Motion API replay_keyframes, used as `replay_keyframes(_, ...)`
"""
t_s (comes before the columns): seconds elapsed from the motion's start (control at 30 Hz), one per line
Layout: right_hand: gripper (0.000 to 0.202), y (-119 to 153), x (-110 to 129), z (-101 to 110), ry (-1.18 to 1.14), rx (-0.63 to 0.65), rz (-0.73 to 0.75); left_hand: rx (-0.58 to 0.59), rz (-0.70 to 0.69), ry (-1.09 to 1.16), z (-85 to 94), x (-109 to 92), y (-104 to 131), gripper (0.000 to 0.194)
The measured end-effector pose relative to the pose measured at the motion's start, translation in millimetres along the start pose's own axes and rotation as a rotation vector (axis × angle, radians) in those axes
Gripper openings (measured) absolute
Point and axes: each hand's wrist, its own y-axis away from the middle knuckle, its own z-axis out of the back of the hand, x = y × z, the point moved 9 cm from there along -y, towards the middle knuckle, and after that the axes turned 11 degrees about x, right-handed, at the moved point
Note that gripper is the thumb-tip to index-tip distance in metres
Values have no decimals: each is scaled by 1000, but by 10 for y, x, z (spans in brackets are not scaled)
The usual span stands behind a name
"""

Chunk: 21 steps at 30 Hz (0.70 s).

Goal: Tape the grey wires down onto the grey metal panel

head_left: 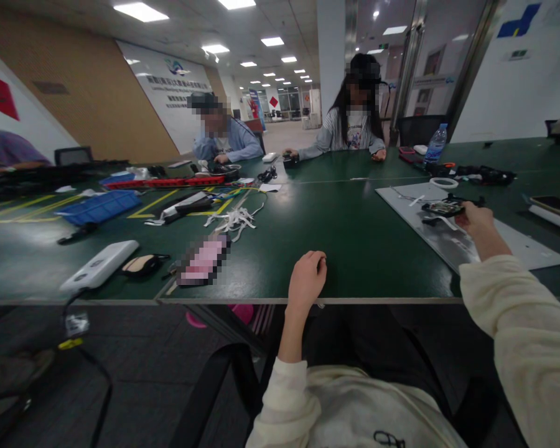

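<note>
Cream sleeves frame the near table edge [242, 301], with the person's right hand [476, 219] out on a small dark assembly [445, 208].
Left hand [307, 280] rests loosely curled and holding nothing on the green top; the right closes on the assembly's near end, atop the grey board [452, 242], though its grip is partly hidden. Looks like mid-handling; next calls for a steady hold.
</note>
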Motion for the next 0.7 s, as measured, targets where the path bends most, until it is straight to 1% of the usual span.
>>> replay_keyframes(0.13, 19, -44, 119, -152, -133, 84, 49, 1, -7, 2, 11, -9, -2, 21)
replay_keyframes(0.3, 17, 22, 320, -430, -261, 148, 123, 8, 13, 16, 25, -5, 0, 22)
replay_keyframes(0.33, 16, 38, 397, -473, -287, 157, 137, 10, 15, 19, 27, -6, -1, 22)
replay_keyframes(0.4, 15, 70, 651, -556, -316, 207, 193, 13, 14, 22, 28, -13, -4, 22)
replay_keyframes(0.43, 16, 92, 817, -594, -319, 244, 231, 13, 9, 22, 26, -18, -7, 22)
replay_keyframes(0.5, 24, 167, 1191, -694, -291, 369, 322, 7, -2, 18, 26, -26, -14, 21)
replay_keyframes(0.57, 30, 272, 1473, -739, -265, 441, 374, 1, -14, 8, 21, -34, -22, 21)
replay_keyframes(0.63, 32, 408, 1598, -760, -228, 481, 397, 1, -21, -2, 10, -36, -29, 21)
replay_keyframes(0.67, 31, 487, 1590, -770, -209, 497, 401, 1, -22, -5, 5, -35, -30, 21)
replay_keyframes(0.7, 30, 567, 1530, -783, -186, 512, 392, 2, -22, -4, 2, -34, -30, 21)
